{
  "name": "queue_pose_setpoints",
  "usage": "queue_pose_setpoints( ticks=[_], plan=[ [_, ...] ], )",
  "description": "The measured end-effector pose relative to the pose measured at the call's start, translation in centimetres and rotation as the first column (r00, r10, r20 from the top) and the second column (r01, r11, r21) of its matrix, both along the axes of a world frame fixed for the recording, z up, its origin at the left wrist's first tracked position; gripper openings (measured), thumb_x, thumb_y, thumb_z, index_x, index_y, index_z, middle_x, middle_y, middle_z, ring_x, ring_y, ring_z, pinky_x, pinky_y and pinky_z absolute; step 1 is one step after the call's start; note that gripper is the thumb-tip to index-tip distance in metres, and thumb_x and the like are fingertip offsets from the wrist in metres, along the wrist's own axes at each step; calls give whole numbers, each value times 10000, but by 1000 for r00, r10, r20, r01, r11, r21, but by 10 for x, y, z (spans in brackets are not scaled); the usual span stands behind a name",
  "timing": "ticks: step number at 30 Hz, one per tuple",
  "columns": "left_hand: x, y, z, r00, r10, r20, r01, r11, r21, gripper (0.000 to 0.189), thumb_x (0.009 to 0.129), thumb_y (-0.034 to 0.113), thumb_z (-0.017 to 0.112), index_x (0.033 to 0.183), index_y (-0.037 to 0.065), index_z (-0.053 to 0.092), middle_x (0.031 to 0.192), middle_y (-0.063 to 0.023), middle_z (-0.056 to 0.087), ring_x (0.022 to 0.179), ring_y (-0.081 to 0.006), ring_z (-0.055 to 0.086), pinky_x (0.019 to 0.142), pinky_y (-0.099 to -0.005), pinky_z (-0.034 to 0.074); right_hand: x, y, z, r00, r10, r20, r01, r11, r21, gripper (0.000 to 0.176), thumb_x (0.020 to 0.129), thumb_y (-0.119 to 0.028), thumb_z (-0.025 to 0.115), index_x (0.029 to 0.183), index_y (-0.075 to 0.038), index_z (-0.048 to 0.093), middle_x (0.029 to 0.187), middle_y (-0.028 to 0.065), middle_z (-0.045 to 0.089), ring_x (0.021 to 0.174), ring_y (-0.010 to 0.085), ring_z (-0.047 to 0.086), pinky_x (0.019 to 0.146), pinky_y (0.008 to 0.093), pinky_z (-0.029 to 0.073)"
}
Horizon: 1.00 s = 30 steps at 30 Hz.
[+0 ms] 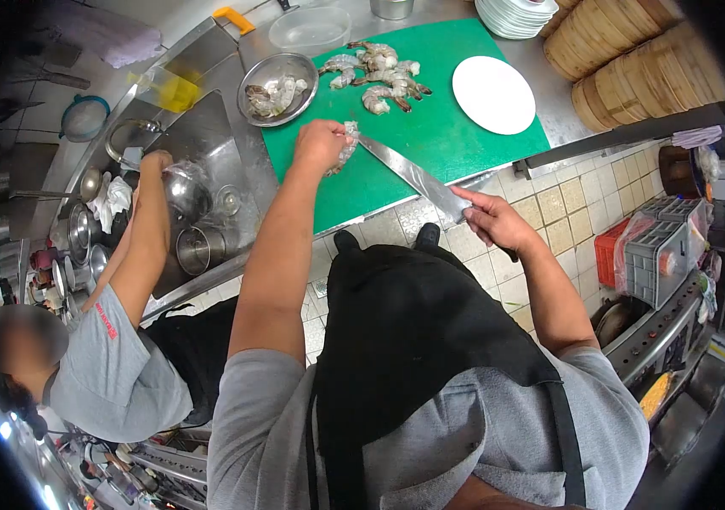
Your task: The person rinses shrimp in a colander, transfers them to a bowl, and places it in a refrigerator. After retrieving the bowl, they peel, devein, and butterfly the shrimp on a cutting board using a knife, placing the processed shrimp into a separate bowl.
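Observation:
My left hand [320,145] is closed around a shrimp [348,151] over the near left part of the green cutting board [430,127]. A large knife [412,175] is gripped by its handle in my right hand [496,223], its tip touching or very close to that shrimp. Several peeled shrimp with tails [384,72] lie in a group toward the back of the board. Left of them, a metal bowl [311,92] holds more shrimp. On the board's right side rests a white plate [493,95].
At my left a co-worker in a grey shirt [124,374] reaches into a sink [235,127] with metal pots. Stacked white plates [515,17] and bamboo steamers [643,81] stand back right. A clear plastic container [310,29] and an orange-handled tool [235,19] lie behind the bowl.

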<state>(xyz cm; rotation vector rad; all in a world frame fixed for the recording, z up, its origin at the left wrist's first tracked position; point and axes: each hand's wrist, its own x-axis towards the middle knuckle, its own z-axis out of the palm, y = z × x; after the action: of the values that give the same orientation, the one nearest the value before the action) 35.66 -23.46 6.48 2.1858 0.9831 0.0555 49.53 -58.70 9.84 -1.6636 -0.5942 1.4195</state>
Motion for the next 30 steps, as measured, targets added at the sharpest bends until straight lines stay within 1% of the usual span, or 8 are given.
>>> queue_pose_setpoints(
  ticks=[14, 16, 20, 22, 24, 26, 27, 30],
  plan=[
    [-6, -14, -24, 969, 221, 114, -209, 972, -110, 291, 817, 129, 790, 1069, -6, 735, 877, -108, 751, 637, -165, 666, 610, -322, 540, -40, -30, 9, 994, -14, -110, 8, 999, -53, 496, 1026, -108, 530, 1512, -178, 461, 693, -6, 518, 505, 80, 451, 499, 241, 415],
    [-16, -26, -25, 975, -9, 224, -47, 969, 244, 302, 817, 129, 775, 1111, 67, 741, 951, -108, 729, 774, -239, 699, 705, -366, 558, -33, -36, 9, 995, -34, -95, 30, 999, -37, 501, 1023, -99, 532, 1513, -174, 460, 714, -2, 526, 506, 83, 455, 500, 237, 419],
    [-30, -61, 4, 956, -91, 278, -4, 946, 324, 323, 818, 148, 766, 1140, 151, 742, 1021, -100, 684, 901, -308, 687, 771, -418, 558, -28, -36, 19, 986, -167, 23, 166, 985, 36, 553, 1004, -50, 543, 1522, -216, 445, 740, 2, 529, 538, 81, 495, 527, 234, 460],
    [-30, -67, 16, 982, -173, 78, 135, 926, 354, 327, 828, 180, 760, 1154, 188, 736, 1076, -87, 653, 927, -316, 678, 789, -441, 554, -34, -24, 31, 968, -146, 204, 133, 988, 78, 572, 1004, -40, 538, 1527, -249, 434, 773, -2, 534, 574, 60, 522, 544, 240, 483],
    [-27, -66, 15, 975, -207, 75, 164, 909, 384, 325, 829, 184, 757, 1153, 179, 735, 1066, -92, 653, 928, -323, 676, 791, -445, 553, -40, -10, 42, 946, -89, 311, 91, 996, 9, 599, 980, -27, 553, 1522, -251, 434, 812, 67, 603, 648, 163, 620, 625, 319, 537],
    [-25, -67, 16, 969, -237, 70, 189, 891, 413, 323, 831, 188, 754, 1153, 169, 734, 1056, -97, 653, 928, -330, 675, 793, -450, 551, -44, -1, 33, 553, -153, 819, -175, 940, 293, 628, 939, -15, 583, 1507, -246, 448, 883, 182, 650, 779, 338, 660, 738, 423, 545],
    [-24, -68, 19, 975, -216, 52, 177, 896, 408, 317, 829, 189, 756, 1145, 159, 738, 1052, -103, 660, 931, -333, 675, 793, -449, 551, -47, 0, 43, 609, -30, 793, -125, 983, 133, 625, 916, -22, 590, 1489, -240, 466, 930, 264, 637, 909, 454, 621, 821, 496, 511],
    [-23, -68, 20, 986, -165, 23, 144, 914, 378, 296, 827, 192, 759, 1117, 135, 748, 1047, -115, 672, 932, -342, 676, 792, -452, 552, -47, 0, 37, 536, 130, 834, -112, 990, -82, 596, 932, -48, 575, 1488, -233, 467, 911, 254, 633, 877, 440, 636, 793, 505, 510]
  ],
)
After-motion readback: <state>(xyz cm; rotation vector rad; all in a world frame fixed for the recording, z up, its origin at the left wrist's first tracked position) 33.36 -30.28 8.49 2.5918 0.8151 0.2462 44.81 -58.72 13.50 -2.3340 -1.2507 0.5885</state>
